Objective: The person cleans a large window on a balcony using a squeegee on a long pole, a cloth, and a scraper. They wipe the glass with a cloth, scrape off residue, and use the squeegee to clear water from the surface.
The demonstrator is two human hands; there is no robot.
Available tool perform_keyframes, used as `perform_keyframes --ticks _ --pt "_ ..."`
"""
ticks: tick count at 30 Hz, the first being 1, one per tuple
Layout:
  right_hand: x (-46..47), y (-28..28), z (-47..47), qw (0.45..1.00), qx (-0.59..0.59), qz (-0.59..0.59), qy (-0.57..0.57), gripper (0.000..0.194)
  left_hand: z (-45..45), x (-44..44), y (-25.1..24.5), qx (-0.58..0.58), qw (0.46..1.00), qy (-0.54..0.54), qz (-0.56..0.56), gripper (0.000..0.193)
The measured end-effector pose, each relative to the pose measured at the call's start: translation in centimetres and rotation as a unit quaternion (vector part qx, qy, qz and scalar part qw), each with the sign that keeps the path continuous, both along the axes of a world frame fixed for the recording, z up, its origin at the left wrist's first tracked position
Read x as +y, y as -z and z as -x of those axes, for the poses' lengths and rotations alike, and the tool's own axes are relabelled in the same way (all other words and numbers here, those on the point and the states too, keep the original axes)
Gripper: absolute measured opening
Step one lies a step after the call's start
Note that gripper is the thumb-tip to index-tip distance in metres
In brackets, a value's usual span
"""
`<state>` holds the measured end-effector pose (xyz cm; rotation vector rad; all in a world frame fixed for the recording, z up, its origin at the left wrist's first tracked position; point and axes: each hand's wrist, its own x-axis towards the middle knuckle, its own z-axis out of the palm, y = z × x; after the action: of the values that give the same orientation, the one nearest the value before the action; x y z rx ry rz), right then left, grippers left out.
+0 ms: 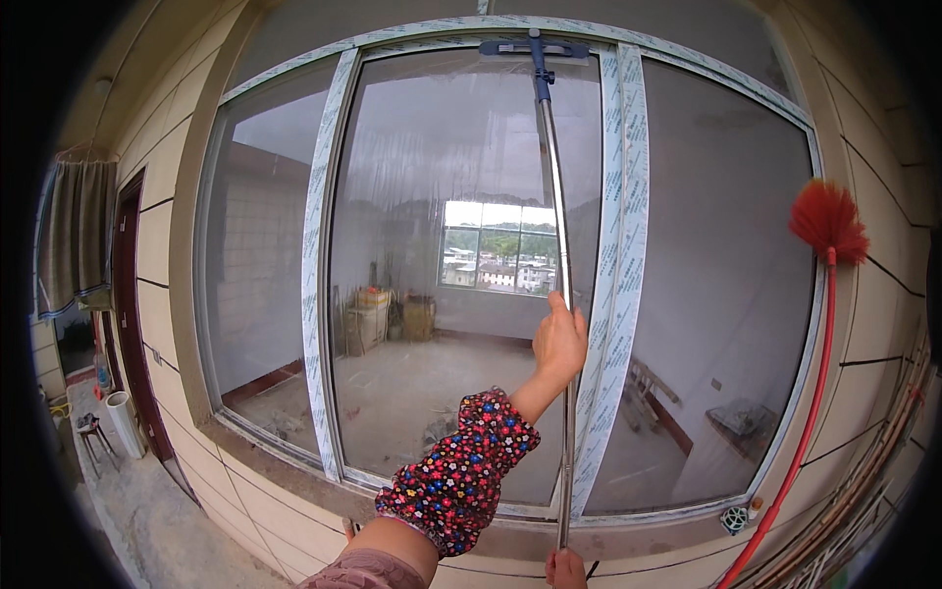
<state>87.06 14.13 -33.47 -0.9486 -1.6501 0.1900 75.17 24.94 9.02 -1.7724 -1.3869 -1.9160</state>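
A long metal squeegee pole (557, 206) stands nearly upright before me. My left hand (561, 340) is closed around it about midway, the arm in a floral oversleeve (471, 471). Lower down, at the bottom edge of the view, my right hand (566, 569) grips the same pole; only part of that hand shows. At the pole's top, the blue squeegee head (536, 49) lies across the upper part of the middle window pane (456, 147), just below the frame. Wet streaks run down the glass on its upper left part.
A red long-handled brush (830, 221) leans against the wall at the right, near thin poles (861, 508). A round green-and-white object (734, 520) sits on the sill's right end. At the far left are a dark red door (131, 294), a stool (94, 434) and a white cylinder (125, 423).
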Motion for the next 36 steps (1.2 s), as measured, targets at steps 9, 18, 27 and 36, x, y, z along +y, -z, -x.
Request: perform_keyframes --ticks 9,18,27,36 --pt "5.4 6.1 -4.1 0.957 -0.246 -0.082 0.132 0.024 0.8 1.3 0.2 -0.047 0.993 0.046 -0.101 0.024" --pt "4.0 5.4 -3.3 0.993 -0.066 0.085 -0.055 0.042 -0.8 2.3 1.4 0.001 0.997 -0.011 -0.078 0.024" --pt "12.0 9.7 3.9 0.998 0.044 0.038 0.01 0.039 1.5 4.2 1.7 0.005 0.991 0.048 -0.126 0.02" --pt "9.5 12.3 9.8 0.991 0.095 0.083 -0.043 0.041 4.4 3.8 2.6 0.032 0.994 0.039 -0.1 0.021"
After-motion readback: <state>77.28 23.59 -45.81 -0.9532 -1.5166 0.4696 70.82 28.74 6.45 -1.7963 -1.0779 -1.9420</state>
